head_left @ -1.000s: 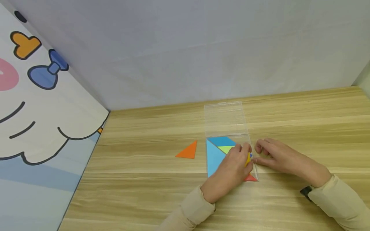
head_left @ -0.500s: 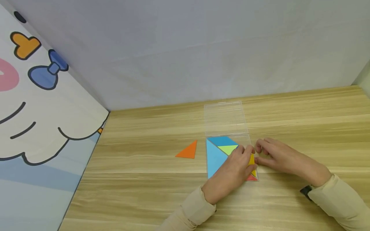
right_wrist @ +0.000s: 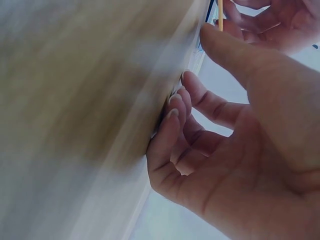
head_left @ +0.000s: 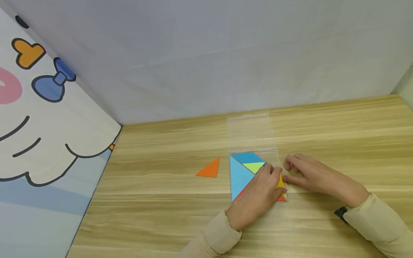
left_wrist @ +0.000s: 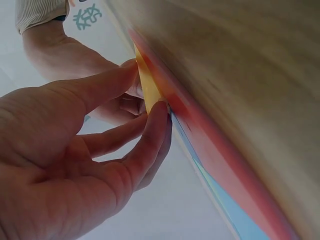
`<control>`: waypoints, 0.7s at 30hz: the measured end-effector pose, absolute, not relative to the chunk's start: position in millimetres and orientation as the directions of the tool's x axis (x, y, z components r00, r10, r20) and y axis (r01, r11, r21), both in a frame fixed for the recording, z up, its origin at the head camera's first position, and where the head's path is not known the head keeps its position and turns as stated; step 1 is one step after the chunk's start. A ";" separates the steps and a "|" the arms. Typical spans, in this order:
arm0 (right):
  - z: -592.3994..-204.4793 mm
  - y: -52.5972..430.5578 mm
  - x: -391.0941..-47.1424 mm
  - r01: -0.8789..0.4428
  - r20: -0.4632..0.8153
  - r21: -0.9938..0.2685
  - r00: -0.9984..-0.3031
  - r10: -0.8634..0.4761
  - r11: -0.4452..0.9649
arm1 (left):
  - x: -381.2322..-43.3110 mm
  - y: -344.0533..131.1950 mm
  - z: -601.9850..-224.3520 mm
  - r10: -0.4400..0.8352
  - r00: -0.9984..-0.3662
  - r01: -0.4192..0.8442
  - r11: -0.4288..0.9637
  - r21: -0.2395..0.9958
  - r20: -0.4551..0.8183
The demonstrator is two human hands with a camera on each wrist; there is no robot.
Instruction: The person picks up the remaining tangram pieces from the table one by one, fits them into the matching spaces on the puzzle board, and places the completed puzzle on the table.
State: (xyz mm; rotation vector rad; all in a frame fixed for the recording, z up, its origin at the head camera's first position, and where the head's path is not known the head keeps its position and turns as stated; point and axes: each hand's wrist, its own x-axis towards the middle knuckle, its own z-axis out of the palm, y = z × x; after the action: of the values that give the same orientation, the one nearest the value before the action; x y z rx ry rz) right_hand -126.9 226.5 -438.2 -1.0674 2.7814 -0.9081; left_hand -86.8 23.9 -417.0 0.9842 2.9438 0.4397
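Note:
My left hand (head_left: 256,197) pinches a yellow tangram piece (head_left: 280,181) between thumb and fingers, over the right side of a clear plastic case. In the left wrist view the yellow piece (left_wrist: 149,82) stands tilted above the red piece (left_wrist: 215,145). Inside the case lie a light blue triangle (head_left: 239,177), a blue piece (head_left: 246,157) and a green triangle (head_left: 255,167); my left hand hides part of the red and dark blue pieces. My right hand (head_left: 311,175) rests beside the case with fingers loosely bent, its thumb tip right at the case's right edge.
An orange triangle (head_left: 209,169) lies on the wooden table (head_left: 155,211), left of the case. The clear lid (head_left: 251,132) is folded back flat behind the case. A pale cloth wall (head_left: 206,61) rises at the table's back edge, and a cartoon panel (head_left: 64,125) stands at left.
My left hand shifted the yellow piece slightly right, then a little back left, within the case's right side. My right hand stays almost where it was. The orange triangle has not moved.

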 end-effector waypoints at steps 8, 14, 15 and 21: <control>-438.0 231.4 -130.6 -0.612 0.185 -0.566 -0.747 -0.638 0.553 | -87.4 26.8 -419.3 0.597 -0.800 0.597 0.778 0.194 0.067; -438.4 233.7 -135.0 -0.609 0.166 -0.590 -0.735 -0.658 0.531 | -87.5 27.7 -419.7 0.591 -0.805 0.589 0.785 0.190 0.054; -438.5 233.4 -135.6 -0.610 0.166 -0.586 -0.734 -0.658 0.533 | -87.5 27.8 -419.5 0.592 -0.804 0.590 0.785 0.189 0.053; -440.9 232.6 -139.0 -0.602 0.151 -0.587 -0.738 -0.658 0.541 | -88.1 28.3 -419.1 0.590 -0.806 0.585 0.786 0.200 0.041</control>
State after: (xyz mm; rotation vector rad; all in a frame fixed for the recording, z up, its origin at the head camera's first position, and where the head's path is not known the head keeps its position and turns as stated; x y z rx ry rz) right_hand -139.0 232.6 -440.9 -1.0986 2.6792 -0.9690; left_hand -88.1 28.3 -419.1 0.9694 2.9465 0.3176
